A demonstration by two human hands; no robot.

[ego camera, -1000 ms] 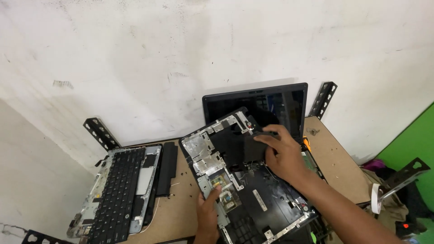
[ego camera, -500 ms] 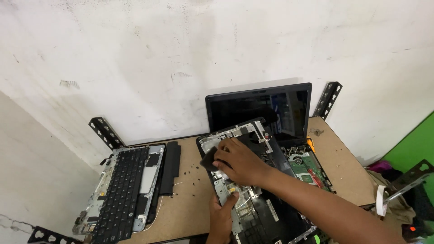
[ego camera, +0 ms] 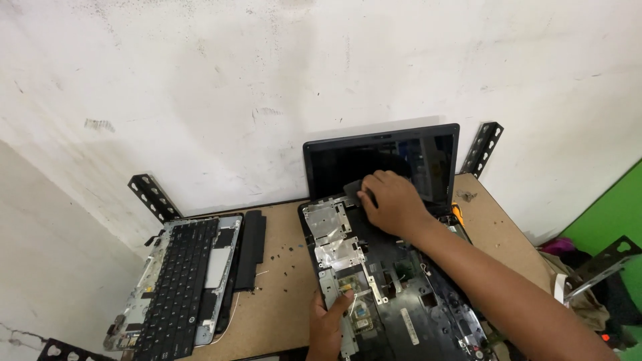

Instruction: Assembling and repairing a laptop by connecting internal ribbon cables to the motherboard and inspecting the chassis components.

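A black laptop lies opened up on a wooden bench, its dark screen point(ego camera: 384, 164) standing upright against the wall. Its inner top cover point(ego camera: 348, 257), black with silver metal shielding, rests on the base. My right hand point(ego camera: 394, 204) lies on the far end of that cover near the hinge, fingers curled over a dark flat part; I cannot tell whether it grips it. My left hand point(ego camera: 328, 324) pinches the cover's near left edge, thumb on top.
A second laptop's keyboard deck point(ego camera: 177, 281) and a black battery point(ego camera: 251, 247) lie at the bench's left. Small screws point(ego camera: 284, 257) are scattered between them and the laptop. Perforated metal brackets point(ego camera: 154, 197) stand at the back corners. An orange tool point(ego camera: 457, 212) lies right of the laptop.
The cover has come down from a tilted, lifted pose to lie nearly flat on the base. My right hand moved from its left side to its far end by the hinge.
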